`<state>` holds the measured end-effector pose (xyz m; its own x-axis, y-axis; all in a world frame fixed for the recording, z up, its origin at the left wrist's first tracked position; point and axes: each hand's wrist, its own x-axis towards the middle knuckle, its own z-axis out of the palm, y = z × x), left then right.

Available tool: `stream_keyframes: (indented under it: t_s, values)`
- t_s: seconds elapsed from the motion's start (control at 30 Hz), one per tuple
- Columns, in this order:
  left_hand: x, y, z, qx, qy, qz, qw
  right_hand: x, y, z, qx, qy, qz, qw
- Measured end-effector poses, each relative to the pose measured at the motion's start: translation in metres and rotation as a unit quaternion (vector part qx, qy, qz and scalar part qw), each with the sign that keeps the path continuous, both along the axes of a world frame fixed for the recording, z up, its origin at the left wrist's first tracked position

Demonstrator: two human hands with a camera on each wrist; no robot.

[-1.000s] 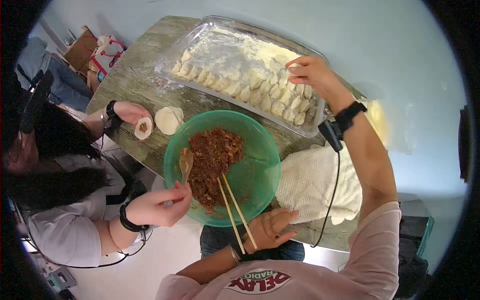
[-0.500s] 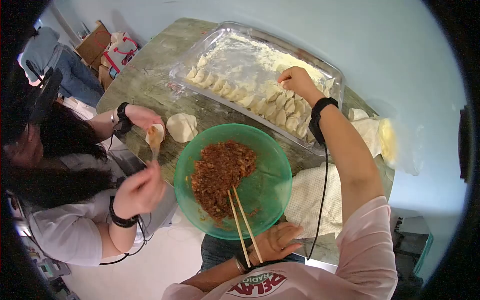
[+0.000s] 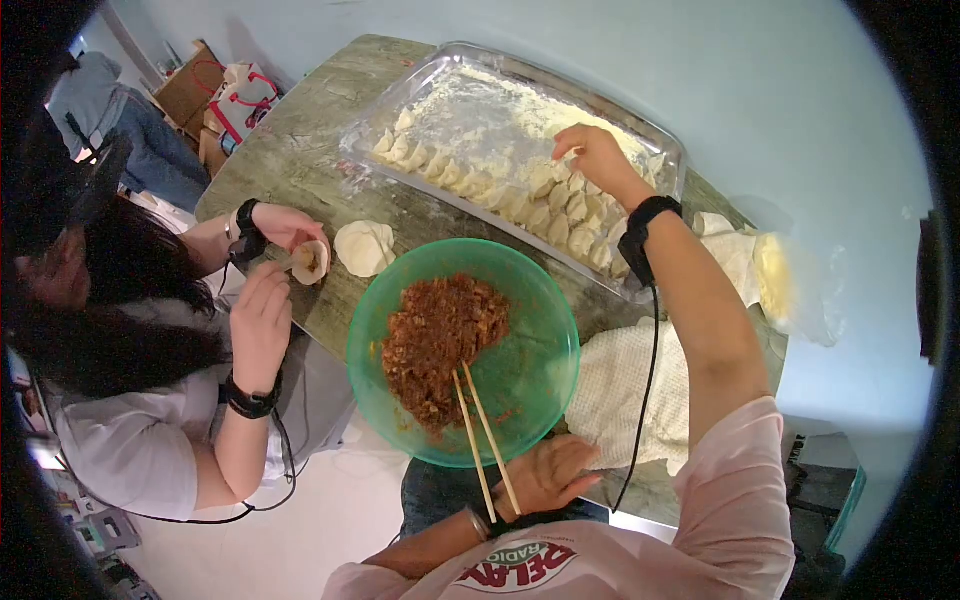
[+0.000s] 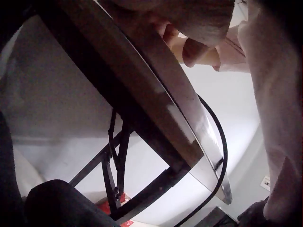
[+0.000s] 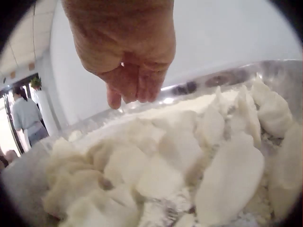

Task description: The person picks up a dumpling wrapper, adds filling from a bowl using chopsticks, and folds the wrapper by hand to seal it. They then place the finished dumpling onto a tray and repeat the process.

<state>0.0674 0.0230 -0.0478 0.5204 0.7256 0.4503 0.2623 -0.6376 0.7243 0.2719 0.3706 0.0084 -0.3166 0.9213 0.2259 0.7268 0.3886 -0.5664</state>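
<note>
Above the dumplings (image 3: 545,215) in the metal tray (image 3: 455,60), my right hand (image 3: 600,162) hangs with its fingers bent downward. The right wrist view shows that hand (image 5: 125,61) over the floured dumplings (image 5: 229,177), nothing between its fingers. My left hand (image 3: 545,475) lies palm up with relaxed fingers beside the near rim of the green bowl (image 3: 555,400), close to the towel (image 3: 635,390). Two chopsticks (image 3: 480,450) lean out of the meat filling (image 3: 435,340) and cross that hand near the wrist. Part of the left hand (image 4: 189,23) shows at the table's edge.
At the left, another person's hands (image 3: 265,315) hold a spoon and a wrapper with filling (image 3: 310,262). A stack of round wrappers (image 3: 365,248) lies beside the bowl. A bag (image 3: 785,285) stands at the right by the wall. A cable hangs from my right wrist.
My right hand held a dumpling over the tray, moved left and lowered it among the others; it is now lifted without it. The other person's spoon went from the bowl to the wrapper.
</note>
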Motion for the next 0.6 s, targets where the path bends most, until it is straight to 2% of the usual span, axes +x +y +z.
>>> stream_keyframes:
  t_s: [0.07,0.13,0.2,0.3,0.37,0.43,0.47,0.53,0.57,0.6]
  values:
    - [0.0,0.002,0.003,-0.013,0.0,-0.009,1.0,0.0,-0.012,0.014,0.028,0.092,-0.049,0.994]
    - [0.0,0.004,0.002,0.02,0.014,0.006,1.0,0.0,-0.041,0.043,0.017,0.091,-0.047,0.995]
    - [0.001,-0.001,-0.01,0.002,-0.006,-0.01,1.0,0.005,-0.087,0.069,-0.073,0.151,-0.031,0.985]
    - [-0.001,0.0,0.0,0.03,0.016,0.026,0.999,0.025,-0.183,0.093,-0.141,0.171,-0.066,0.973]
    - [-0.001,0.005,0.007,0.004,0.005,-0.015,1.0,0.046,-0.25,0.089,-0.168,0.2,-0.15,0.954]
    - [-0.001,0.007,0.004,-0.059,-0.017,-0.056,0.997,0.065,-0.314,0.079,-0.136,0.12,-0.243,0.953]
    - [0.0,0.007,0.005,-0.061,-0.02,-0.067,0.996,0.074,-0.344,0.071,-0.146,0.135,-0.312,0.929]
    - [0.0,0.009,0.009,0.019,-0.027,-0.032,0.999,0.09,-0.4,0.05,-0.14,0.155,-0.426,0.88]
    - [0.001,0.008,0.007,0.02,-0.03,-0.031,0.999,0.094,-0.424,0.041,-0.126,0.159,-0.473,0.857]
    - [0.001,0.008,0.007,0.02,-0.031,-0.037,0.999,0.092,-0.445,0.034,-0.124,0.16,-0.478,0.855]
